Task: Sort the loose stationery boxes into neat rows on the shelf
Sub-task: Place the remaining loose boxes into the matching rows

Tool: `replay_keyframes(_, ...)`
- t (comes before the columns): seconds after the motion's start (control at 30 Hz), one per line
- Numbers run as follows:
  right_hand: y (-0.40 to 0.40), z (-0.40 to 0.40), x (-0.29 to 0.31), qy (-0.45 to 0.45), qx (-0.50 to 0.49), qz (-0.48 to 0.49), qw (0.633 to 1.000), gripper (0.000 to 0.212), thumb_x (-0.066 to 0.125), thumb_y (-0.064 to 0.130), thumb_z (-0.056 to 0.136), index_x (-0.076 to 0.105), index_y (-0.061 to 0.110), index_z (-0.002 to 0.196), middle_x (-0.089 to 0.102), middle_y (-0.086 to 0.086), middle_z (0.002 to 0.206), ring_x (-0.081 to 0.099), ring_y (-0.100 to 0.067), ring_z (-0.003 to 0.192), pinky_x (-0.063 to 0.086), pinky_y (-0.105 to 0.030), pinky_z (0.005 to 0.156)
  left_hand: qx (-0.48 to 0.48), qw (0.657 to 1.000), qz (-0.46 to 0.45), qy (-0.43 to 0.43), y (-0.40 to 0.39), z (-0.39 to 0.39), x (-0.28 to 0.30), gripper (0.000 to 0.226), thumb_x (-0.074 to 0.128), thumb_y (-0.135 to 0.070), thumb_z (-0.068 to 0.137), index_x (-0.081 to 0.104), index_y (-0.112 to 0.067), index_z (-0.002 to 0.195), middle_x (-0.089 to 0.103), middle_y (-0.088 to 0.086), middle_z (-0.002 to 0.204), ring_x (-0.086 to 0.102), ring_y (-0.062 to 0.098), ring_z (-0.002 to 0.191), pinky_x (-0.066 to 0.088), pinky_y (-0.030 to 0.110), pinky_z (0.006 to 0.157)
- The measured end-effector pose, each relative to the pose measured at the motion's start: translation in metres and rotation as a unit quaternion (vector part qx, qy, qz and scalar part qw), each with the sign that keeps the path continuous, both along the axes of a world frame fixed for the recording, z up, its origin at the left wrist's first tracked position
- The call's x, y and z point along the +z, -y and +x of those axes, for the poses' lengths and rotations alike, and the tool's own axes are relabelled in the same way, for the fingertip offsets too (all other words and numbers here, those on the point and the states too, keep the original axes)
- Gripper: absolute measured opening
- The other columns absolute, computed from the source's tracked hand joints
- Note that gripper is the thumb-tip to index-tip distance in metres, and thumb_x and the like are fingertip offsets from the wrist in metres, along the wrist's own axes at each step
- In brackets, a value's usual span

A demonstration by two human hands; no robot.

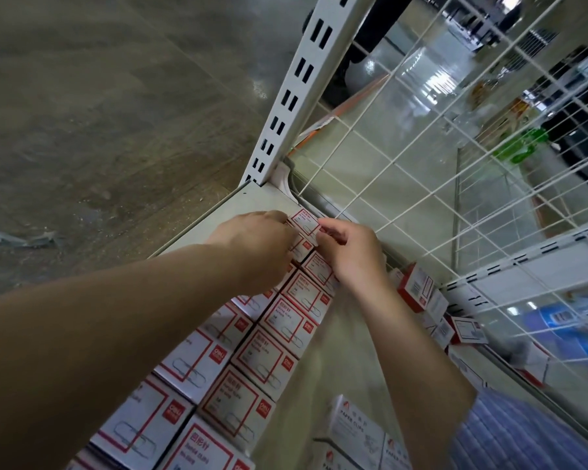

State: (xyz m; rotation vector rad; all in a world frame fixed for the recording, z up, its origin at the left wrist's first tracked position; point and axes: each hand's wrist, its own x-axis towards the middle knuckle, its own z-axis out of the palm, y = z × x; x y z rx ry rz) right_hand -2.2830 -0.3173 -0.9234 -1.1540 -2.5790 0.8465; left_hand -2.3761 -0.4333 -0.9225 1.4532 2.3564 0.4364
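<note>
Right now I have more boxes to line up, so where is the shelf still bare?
Bare shelf shows at the far corner, beyond both hands, below the slotted upright. A second bare strip runs between the red-and-white box rows and the loose boxes by the wire grid. It is crowded where left hand and right hand meet.

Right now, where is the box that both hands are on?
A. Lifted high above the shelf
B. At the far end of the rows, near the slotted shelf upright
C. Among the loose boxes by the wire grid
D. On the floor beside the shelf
B: the left hand and right hand meet on the red-and-white box at the far end of the rows, just below the slotted upright.
</note>
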Motion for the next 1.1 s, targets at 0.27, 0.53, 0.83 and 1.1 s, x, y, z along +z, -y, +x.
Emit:
replay_keyframes(0.27,0.001,-0.001,0.000,-0.015,0.002,-0.020,1.000,0.032,0.053,0.019,0.093,0.058,0.020,0.125,0.062,0.004,0.119,0.056,0.002,0.085,0.039,-0.006,0.063,0.006,1.000,0.012,0.024,0.002,0.000,0.000,0.036,0.037,-0.030,0.097,0.051,-0.028,0.129,0.042,-0.006,0.136,0.045,0.018,0.120,0.042,0.031,0.091)
replay_keyframes(0.53,0.000,0.000,0.000,-0.011,0.003,-0.023,1.000,0.031,0.056,0.018,0.092,0.060,0.019,0.123,0.064,0.000,0.119,0.060,-0.012,0.102,0.048,-0.019,0.075,0.008,1.000,0.004,0.021,0.003,0.002,0.001,0.036,0.039,-0.031,0.097,0.049,-0.029,0.131,0.043,-0.006,0.136,0.047,0.017,0.119,0.044,0.031,0.091)
replay_keyframes(0.83,-0.013,0.026,0.010,-0.022,-0.041,0.062,0.997,0.033,0.051,0.012,0.094,0.057,0.015,0.126,0.060,0.003,0.123,0.056,-0.006,0.101,0.039,-0.014,0.081,-0.006,1.000,0.024,-0.012,0.007,0.012,0.008,0.046,0.039,-0.029,0.098,0.032,-0.028,0.144,0.021,-0.006,0.153,0.022,0.018,0.140,0.024,0.034,0.111)
replay_keyframes(1.1,-0.013,0.074,0.011,0.069,-0.034,0.057,0.995,0.027,0.057,0.009,0.089,0.065,0.012,0.115,0.069,-0.003,0.107,0.061,-0.010,0.086,0.042,-0.012,0.068,-0.151,0.987,-0.015,-0.062,0.012,0.045,0.014,0.048,0.035,-0.030,0.099,0.027,-0.025,0.146,0.020,-0.006,0.154,0.016,0.015,0.142,0.016,0.033,0.115)
